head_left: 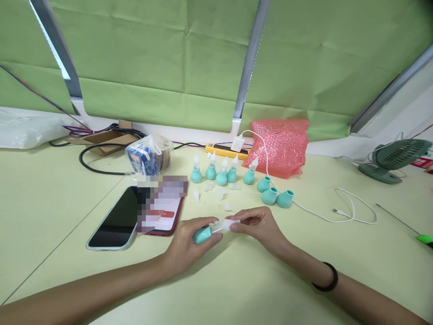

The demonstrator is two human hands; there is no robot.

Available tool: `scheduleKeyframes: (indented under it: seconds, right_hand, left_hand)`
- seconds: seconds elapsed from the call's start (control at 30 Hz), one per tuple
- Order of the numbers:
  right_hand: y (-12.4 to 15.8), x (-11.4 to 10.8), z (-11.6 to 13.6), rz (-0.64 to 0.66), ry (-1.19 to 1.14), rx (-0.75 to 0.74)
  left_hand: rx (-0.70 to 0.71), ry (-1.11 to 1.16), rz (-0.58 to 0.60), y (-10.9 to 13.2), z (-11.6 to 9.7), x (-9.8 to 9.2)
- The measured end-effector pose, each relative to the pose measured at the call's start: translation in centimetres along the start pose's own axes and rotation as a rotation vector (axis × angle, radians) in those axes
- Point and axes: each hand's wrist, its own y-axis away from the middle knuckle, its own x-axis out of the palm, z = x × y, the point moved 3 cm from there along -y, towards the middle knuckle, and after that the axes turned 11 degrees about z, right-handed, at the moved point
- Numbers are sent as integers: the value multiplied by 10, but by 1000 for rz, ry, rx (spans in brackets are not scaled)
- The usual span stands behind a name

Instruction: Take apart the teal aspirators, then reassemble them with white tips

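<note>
My left hand is wrapped round the teal squeeze bulb of a nasal aspirator, which lies tilted with a clear tube leading to the right. At the tube's far end, the fingertips of my right hand pinch a whitish soft nozzle tip. The tip touches the tube; how deep they join I cannot tell. Beyond my hands lie loose clear and white pieces. Behind these stand several assembled aspirators with teal bulbs. Three bare teal bulbs rest to their right, mouths showing.
Two phones, one dark-screened and one lit, lie left of my hands. A plastic-wrapped blue pack, yellow power strip and pink bubble-wrap bag sit behind. A white cable, green fan and screwdriver are right.
</note>
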Motion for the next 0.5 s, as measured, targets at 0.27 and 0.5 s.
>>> scheduleKeyframes:
  seconds: [0.27, 0.5]
  right_hand:
    - [0, -1, -5, 70, -56, 139]
    - [0, 2, -7, 57, -62, 163]
  left_hand:
    - [131, -196, 24, 5, 0, 3]
    - [162, -237, 28, 6, -3, 3]
